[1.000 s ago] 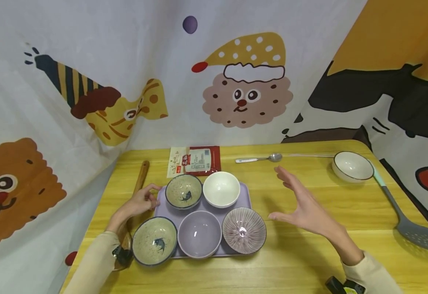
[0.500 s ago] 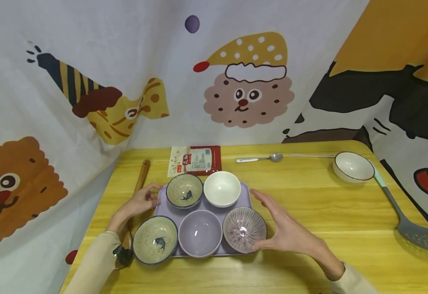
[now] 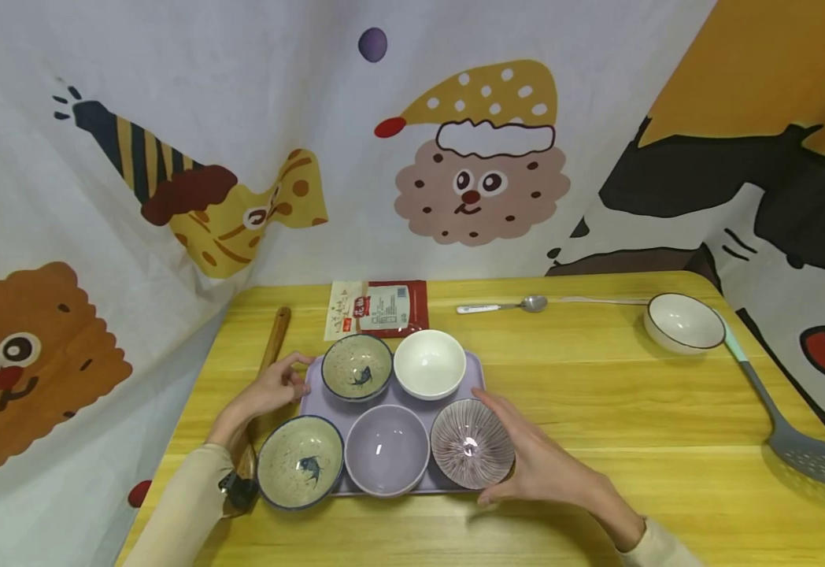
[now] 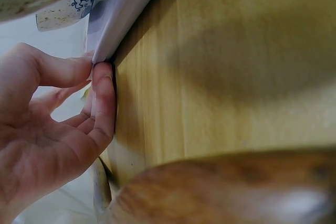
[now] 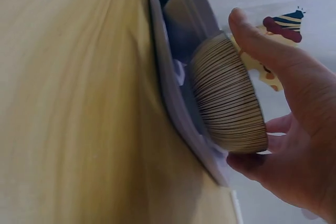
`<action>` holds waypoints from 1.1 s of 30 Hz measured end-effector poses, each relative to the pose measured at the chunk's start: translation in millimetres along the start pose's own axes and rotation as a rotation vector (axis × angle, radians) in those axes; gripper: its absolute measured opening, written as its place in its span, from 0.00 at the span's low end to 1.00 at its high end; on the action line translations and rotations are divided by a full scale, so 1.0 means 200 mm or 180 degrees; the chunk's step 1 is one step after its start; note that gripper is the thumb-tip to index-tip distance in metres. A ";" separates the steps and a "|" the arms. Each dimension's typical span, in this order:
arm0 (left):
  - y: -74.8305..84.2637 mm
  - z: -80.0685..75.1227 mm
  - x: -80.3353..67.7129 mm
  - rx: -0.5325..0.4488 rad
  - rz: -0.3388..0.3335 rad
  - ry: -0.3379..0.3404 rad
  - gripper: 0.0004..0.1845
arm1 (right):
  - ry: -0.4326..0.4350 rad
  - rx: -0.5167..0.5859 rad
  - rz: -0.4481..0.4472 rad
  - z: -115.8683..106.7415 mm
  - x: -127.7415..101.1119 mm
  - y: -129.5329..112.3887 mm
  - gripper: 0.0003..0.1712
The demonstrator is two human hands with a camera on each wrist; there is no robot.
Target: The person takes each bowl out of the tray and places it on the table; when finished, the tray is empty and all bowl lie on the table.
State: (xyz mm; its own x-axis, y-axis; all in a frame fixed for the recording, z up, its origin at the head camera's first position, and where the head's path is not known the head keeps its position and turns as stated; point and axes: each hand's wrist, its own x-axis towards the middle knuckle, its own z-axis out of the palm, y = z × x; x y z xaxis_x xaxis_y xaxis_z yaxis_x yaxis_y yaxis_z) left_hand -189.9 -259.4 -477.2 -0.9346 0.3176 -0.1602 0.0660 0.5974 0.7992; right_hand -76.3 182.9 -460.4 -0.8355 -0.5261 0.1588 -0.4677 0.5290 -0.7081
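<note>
A lilac tray (image 3: 319,405) bears several bowls. My left hand (image 3: 274,391) pinches the tray's left edge; in the left wrist view the thumb lies on the rim (image 4: 107,38) and a fingertip just under it. My right hand (image 3: 540,465) spreads round the right side of a striped bowl (image 3: 471,443) at the tray's front right corner. In the right wrist view the fingers are right at this bowl's rim, while the thumb (image 5: 257,38) stands apart from it. Beside it sit a lilac bowl (image 3: 387,451), a white bowl (image 3: 430,365) and two speckled bowls with a blue fish (image 3: 357,368).
Behind the tray lies a red and cream packet (image 3: 377,309), with a spoon (image 3: 503,305) to its right. A dark-rimmed white bowl (image 3: 683,323) and a grey slotted turner (image 3: 809,453) are at the right. A wooden utensil (image 3: 275,339) lies beside my left arm. A printed cloth (image 3: 299,94) hangs behind.
My right hand has moved left, from over the table to round the striped bowl's right side. The left hand has stayed at the tray's edge, and the bowls have not shifted.
</note>
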 end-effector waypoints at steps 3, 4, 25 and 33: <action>0.00 0.00 0.00 -0.0012 -0.0002 -0.0008 0.25 | -0.0071 -0.0018 0.0108 0.01 0.00 0.01 0.83; 0.00 0.00 0.00 -0.0016 0.0001 -0.0013 0.25 | -0.0089 -0.0025 0.0136 0.01 0.00 0.01 0.83; 0.00 0.00 0.00 -0.0011 -0.0014 -0.0013 0.26 | 0.0470 -0.0179 -0.0170 0.03 -0.03 0.13 0.73; 0.01 0.00 -0.01 -0.0026 -0.0003 -0.0007 0.26 | 0.0786 -0.0186 0.0037 -0.06 -0.05 0.14 0.73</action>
State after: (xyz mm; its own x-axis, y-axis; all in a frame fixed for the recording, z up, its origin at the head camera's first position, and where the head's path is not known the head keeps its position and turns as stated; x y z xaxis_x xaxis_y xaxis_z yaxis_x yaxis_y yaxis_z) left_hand -188.5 -258.8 -476.1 -0.9339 0.3186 -0.1624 0.0622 0.5918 0.8037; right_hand -83.8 210.7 -474.1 -0.8827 -0.3450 0.3191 -0.4675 0.5753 -0.6711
